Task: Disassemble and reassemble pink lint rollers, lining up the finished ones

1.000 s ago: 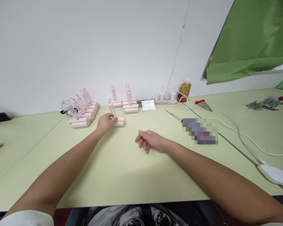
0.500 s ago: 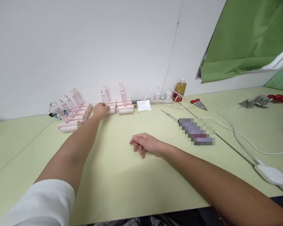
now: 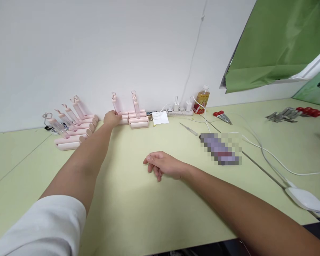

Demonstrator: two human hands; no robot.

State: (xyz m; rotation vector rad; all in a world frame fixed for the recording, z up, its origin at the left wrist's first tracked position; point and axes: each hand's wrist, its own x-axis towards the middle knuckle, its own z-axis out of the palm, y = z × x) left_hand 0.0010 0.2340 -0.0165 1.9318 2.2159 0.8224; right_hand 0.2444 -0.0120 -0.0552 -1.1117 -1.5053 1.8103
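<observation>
At the back of the table, my left hand [image 3: 112,119] is closed at the left end of a pink device [image 3: 124,121] in a small group by the wall. The fingertips are hidden behind the hand. Behind it a clear pink-capped tube [image 3: 116,104] stands up from the same group. Just right of it lies another stack of pink devices [image 3: 138,122], with clear tubes [image 3: 136,106] upright on it. My right hand [image 3: 164,164] hovers or rests over the middle of the table, fingers loosely bent and apart, holding nothing.
On the left stands a row of pink devices [image 3: 70,140] with tilted tubes. Along the wall are white paper [image 3: 160,117], a power strip [image 3: 180,113] and a drink bottle [image 3: 202,100]. A screwdriver [image 3: 188,129], a blurred-out object [image 3: 220,149], cables and red-handled tools [image 3: 309,112] lie to the right.
One upright tube beside my left hand no longer shows. The left hand keeps to the same group, and my right hand stays nearly still. The whole view has shifted slightly.
</observation>
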